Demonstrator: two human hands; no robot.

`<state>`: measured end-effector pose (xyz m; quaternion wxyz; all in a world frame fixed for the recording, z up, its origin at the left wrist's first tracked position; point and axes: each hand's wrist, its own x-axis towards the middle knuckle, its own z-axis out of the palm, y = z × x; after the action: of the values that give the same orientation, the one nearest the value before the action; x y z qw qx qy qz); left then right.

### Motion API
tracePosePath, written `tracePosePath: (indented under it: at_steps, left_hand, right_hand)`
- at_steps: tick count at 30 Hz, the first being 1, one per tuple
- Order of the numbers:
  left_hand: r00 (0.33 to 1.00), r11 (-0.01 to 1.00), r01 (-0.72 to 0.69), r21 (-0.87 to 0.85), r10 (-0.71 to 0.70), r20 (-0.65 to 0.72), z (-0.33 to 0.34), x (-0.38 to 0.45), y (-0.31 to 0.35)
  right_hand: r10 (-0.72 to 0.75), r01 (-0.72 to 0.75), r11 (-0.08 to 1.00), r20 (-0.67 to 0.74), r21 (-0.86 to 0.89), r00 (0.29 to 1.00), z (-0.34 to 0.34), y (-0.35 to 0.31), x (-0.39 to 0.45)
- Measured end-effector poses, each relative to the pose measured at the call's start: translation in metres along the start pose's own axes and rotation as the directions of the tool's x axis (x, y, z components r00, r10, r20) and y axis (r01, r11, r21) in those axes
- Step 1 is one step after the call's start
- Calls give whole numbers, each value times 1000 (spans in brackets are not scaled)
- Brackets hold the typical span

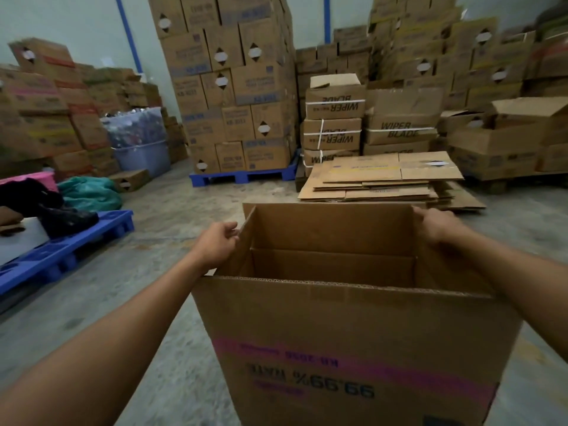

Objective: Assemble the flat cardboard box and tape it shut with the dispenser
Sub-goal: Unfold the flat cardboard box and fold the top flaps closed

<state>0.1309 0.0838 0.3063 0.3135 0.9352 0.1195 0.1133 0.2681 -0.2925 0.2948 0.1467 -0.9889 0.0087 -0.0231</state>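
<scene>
At the far left a blue pallet [66, 250] lies on the floor [172, 216] with dark clothing heaped on it, well clear of the work.

The left hand [216, 245] comes next. Its fingers are curled over the top edge of the box's left flap, pinching the cardboard near the far corner, most likely to pull that side outward and keep the panel from folding back in.

Between the arms stands the box [353, 342], already opened from flat into a square tube and held upright on or just above the floor, right in front of the person; I cannot tell whether its base touches down. Its print reads upside down, so it looks inverted, probably so that the end now on top can be closed first. All the upper flaps stand up and no tape shows on them.

The right hand [436, 226] grips the right flap at its far top corner, fingers wrapped over the edge and out of sight behind it. With 2 hands on opposite sides, the hold seems meant to square the box before any flap goes down.

Beyond it on the right, a stack of flats [384, 176] waits near the wiper blade cartons [335, 118].

No dispenser is visible, so taping looks some way off.
</scene>
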Motion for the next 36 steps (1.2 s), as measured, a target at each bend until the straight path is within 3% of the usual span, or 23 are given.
tracePosePath:
  at_steps: [3, 6, 9, 10, 13, 16, 21, 25, 31, 36]
  left_hand:
    - [998, 1000, 15, -19, -14, 54, 3, -3, 5]
    - [989, 994, 72, -78, -61, 136, 2, -9, 6]
    - [938, 986, 137, -90, -100, 331, 2, -18, 1]
    - [918, 988, 134, -78, -94, 384, 3, -21, -2]
    - [857, 982, 147, -116, -68, 511, 8, -34, -7]
    - [804, 995, 101, 11, -88, 588, 20, -43, -18]
    - [732, 924, -102, 369, -181, 657, 54, -61, -19]
    - [749, 844, -163, 511, -231, 621, 71, -67, -20]
    - [707, 807, -208, 552, -267, 655, 77, -87, -17]
    - [687, 788, -224, 573, -290, 667, 72, -88, -10]
  right_hand:
    - [3, -3, 1000, -31, 20, 1000, 7, 0, 1]
    - [6, -4, 977, -8, 214, 1000, 2, -2, -9]
    - [30, -177, 787, 250, 591, 968, -1, -8, -44]
    - [10, -244, 729, 347, 639, 938, 0, -9, -56]
    - [-56, -240, 816, 484, 526, 873, 13, -7, -82]
    - [-127, -53, 952, 547, 301, 828, 37, -6, -104]
    - [-150, 197, 978, 421, -70, 894, 95, 6, -108]
    - [-90, 135, 985, 347, -109, 934, 112, 11, -114]
    - [84, 10, 972, 390, -234, 917, 143, 34, -83]
    - [51, 86, 944, 398, -319, 916, 105, 6, -99]
